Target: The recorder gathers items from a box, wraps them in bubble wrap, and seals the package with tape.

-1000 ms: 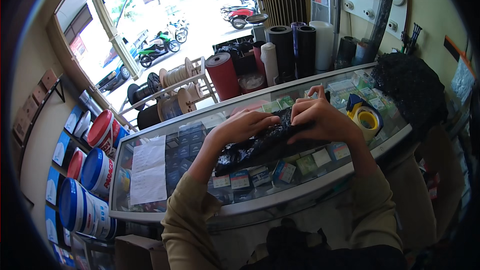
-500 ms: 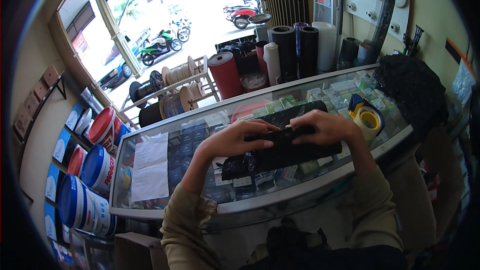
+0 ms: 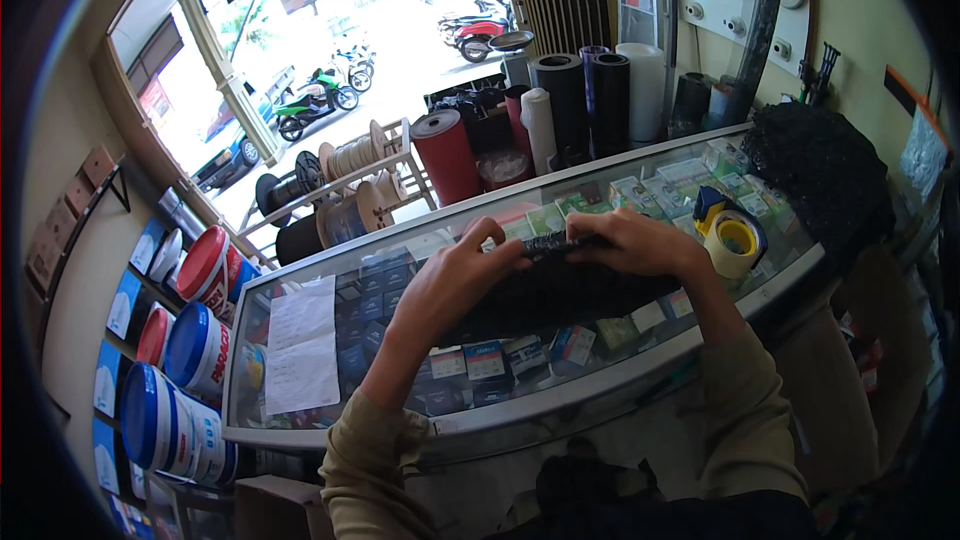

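Silver-edged glass shop counter (image 3: 290, 435), both hands clamped on plastic above it.
Left hand (image 3: 455, 275) and right hand (image 3: 640, 240) near each other, not touching, pinching top edge of shiny black plastic sheeting (image 3: 560, 298); sheeting spreads below them, over glass. Right of hands: yellow-and-blue tape dispenser (image 3: 738, 235). Left: creased white paper sheet (image 3: 302, 340). Beyond: upright red roll (image 3: 447, 158).

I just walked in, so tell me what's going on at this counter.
A person's left hand and right hand grip the far edge of some black plastic over the glass counter. A tape dispenser sits to the right, untouched, and a paper sheet lies to the left.
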